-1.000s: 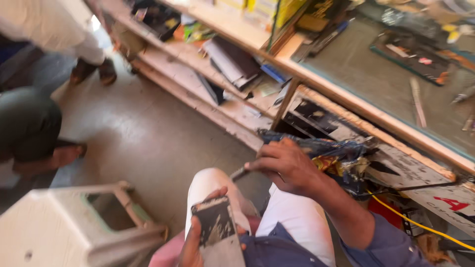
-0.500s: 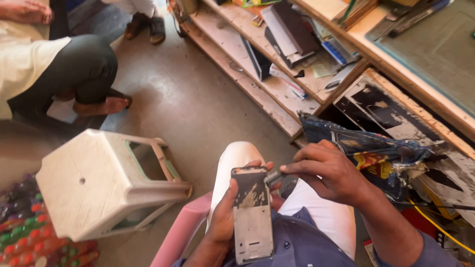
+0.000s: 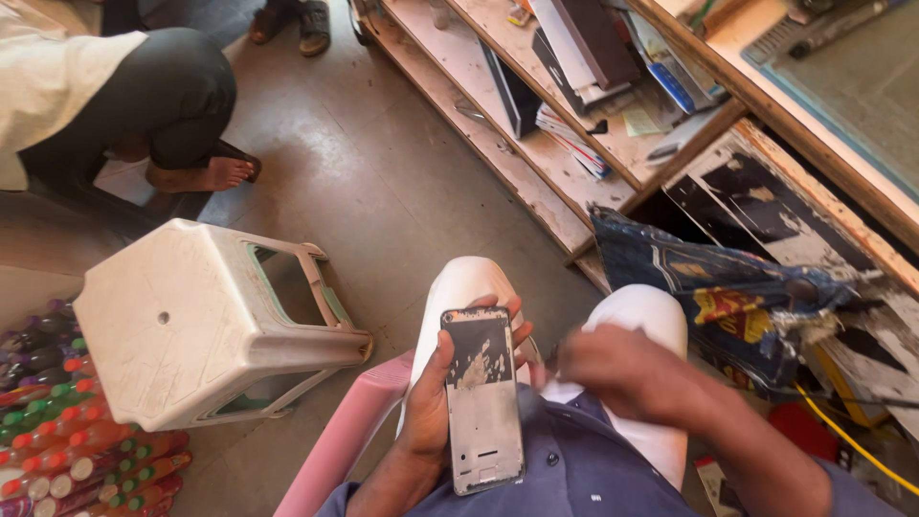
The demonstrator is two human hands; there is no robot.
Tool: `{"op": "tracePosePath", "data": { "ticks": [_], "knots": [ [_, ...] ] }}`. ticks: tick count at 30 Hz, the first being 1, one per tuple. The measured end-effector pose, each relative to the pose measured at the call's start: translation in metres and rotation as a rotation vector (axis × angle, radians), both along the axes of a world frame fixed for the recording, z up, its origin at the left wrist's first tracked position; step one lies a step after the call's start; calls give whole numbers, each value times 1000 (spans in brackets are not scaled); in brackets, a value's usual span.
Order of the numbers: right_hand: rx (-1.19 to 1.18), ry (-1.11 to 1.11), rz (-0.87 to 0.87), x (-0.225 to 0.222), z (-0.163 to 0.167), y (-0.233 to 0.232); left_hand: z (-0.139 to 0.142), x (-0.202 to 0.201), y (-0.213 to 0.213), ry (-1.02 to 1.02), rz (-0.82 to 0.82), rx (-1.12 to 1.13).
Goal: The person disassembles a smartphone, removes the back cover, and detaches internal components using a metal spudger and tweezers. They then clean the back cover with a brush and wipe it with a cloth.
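— What's nearest, and who's holding it?

— The left hand (image 3: 431, 412) grips a stripped phone frame (image 3: 483, 397) upright over the lap, fingers (image 3: 512, 321) wrapped round its far right edge. Its long axis runs near to far.

— And the right hand (image 3: 613, 369)?

— Just right of the frame, close to its upper half, blurred. I cannot tell whether those fingers are clenched or pinching something small. So the frame lies directly left of the right hand.

— Further out?

— A white plastic stool (image 3: 206, 321) tipped on the floor to the left, bottles (image 3: 77, 460) near it. To the right, a crumpled blue bag (image 3: 708, 297) against wooden shelves (image 3: 536, 144). Far left, another person's bare foot (image 3: 206, 174).
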State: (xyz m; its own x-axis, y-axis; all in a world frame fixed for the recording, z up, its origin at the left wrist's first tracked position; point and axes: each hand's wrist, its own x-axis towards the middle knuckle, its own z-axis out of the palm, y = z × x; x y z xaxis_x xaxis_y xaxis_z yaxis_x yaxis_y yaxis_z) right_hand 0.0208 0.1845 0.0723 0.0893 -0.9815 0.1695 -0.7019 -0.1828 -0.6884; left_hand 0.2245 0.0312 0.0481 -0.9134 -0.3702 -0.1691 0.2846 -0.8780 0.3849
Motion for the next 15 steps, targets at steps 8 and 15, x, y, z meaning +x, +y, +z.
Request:
{"op": "tracePosePath", "data": {
  "ticks": [8,15],
  "knots": [
    [-41,92,-202,2,11,1,8,0,4,14,-41,14],
    [-74,-59,-68,4,19,0,12,4,-1,38,-20,-85]
  ]
}}
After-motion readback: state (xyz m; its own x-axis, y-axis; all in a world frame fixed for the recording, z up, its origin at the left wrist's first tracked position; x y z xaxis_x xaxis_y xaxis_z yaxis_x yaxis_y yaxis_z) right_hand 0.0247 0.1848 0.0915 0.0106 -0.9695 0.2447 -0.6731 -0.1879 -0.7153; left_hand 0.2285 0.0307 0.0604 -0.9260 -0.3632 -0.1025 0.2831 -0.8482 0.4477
